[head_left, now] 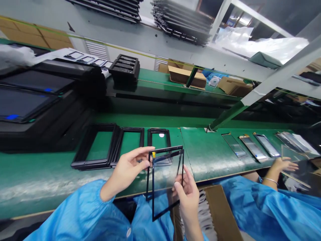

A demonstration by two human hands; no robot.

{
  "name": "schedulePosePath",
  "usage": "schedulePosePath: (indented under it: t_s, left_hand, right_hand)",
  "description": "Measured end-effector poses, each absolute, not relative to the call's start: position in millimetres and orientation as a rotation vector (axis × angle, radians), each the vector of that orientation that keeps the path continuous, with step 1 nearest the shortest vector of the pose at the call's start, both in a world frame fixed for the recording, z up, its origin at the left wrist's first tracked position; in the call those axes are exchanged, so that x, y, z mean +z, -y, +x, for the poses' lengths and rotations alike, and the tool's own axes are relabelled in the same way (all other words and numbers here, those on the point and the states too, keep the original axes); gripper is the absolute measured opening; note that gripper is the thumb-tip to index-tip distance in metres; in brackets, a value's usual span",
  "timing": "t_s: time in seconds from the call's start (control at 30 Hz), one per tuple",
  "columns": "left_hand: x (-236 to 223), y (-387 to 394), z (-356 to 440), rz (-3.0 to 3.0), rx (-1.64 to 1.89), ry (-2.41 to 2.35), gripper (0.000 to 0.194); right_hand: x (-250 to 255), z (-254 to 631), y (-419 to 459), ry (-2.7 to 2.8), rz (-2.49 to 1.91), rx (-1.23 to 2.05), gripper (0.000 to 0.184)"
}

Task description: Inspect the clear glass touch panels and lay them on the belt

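Note:
My left hand (129,172) pinches the upper left corner of a thin black rectangular frame (147,182), held upright above the bench edge. In front of the frame is a clear glass panel with a black border (164,187), tilted slightly against it. The two overlap near the top and stand apart toward the bottom. A small yellow tab (153,154) shows at the panel's top left. My right hand (187,194) grips the panel's right edge, thumb in front. Its fingers show behind, through the glass; whether they also touch the frame I cannot tell.
Stacks of black frames (114,145) lie on the green bench (200,154). Dark screens (27,100) are piled at left. Several display panels (253,147) lie at right, near a co-worker's hand (279,167). A cardboard box (220,214) stands below the bench edge.

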State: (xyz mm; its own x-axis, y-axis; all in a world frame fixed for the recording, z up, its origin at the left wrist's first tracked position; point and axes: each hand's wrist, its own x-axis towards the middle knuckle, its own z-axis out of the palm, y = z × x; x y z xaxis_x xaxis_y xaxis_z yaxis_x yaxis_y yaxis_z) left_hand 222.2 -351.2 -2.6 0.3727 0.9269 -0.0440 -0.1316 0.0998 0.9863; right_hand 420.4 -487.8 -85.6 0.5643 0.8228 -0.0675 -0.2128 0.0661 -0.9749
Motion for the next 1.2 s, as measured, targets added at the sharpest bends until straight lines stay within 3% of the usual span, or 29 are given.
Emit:
schedulePosePath:
  t_s: [0.5,0.93,1.13,1.2]
  left_hand:
    - [-11.6,354.0,221.4,1.067,0.823,-0.864,0.056]
    - [-15.1,353.0,220.0,1.05,0.783,-0.872,0.066]
    - [1.0,355.7,219.6,1.138,0.804,-0.988,0.058]
    - [6.7,358.8,216.7,1.206,0.774,-0.999,0.055]
  right_hand:
    - [-65.6,412.6,485.7,0.565,-1.403,0.891,0.076]
    - [-65.7,408.5,487.0,0.596,-1.445,0.907,0.073]
    - [-53.8,423.5,479.4,1.026,-1.628,0.387,0.051]
    - [-39.5,432.0,470.0,1.02,-1.547,0.46,0.051]
